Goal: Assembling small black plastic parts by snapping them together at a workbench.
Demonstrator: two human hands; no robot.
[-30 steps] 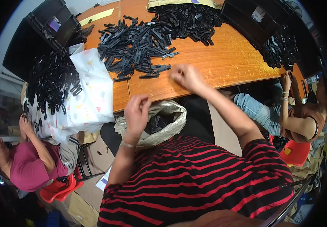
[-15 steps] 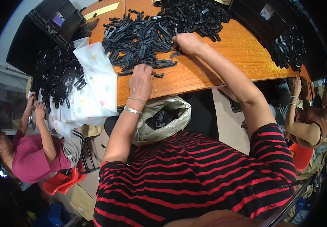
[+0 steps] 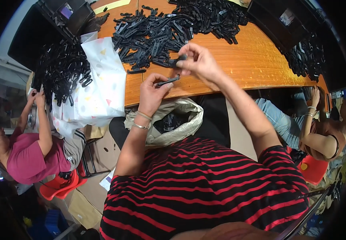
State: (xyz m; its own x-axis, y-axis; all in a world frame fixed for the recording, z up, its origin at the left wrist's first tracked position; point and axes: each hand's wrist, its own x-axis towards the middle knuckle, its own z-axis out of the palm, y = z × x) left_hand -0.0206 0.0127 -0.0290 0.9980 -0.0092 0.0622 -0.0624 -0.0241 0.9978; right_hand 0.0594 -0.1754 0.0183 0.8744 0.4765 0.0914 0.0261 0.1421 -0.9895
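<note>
My left hand [image 3: 152, 93] is closed on a slim black plastic piece [image 3: 167, 81], held just above the table's front edge. Close by on the right, my right hand [image 3: 200, 64] pinches a small dark part [image 3: 182, 59] whose exact kind I cannot make out. The two held parts are near each other but apart. Just beyond my hands lies a wide heap of long black plastic pieces [image 3: 153, 42]. A second heap of black pieces [image 3: 211, 18] adjoins it at the back right.
Below my hands a pale woven sack [image 3: 197, 120] stands open with dark pieces inside. White patterned sheeting [image 3: 103, 80] covers the table's left part, beside another black heap [image 3: 63, 68]. Black bins [image 3: 275, 24] stand at the back. People sit left [image 3: 29, 160] and right [image 3: 321, 134].
My left hand has lifted off the table with a black piece in it. My right hand has drawn back from the heap toward the left hand, now holding a small dark part.
</note>
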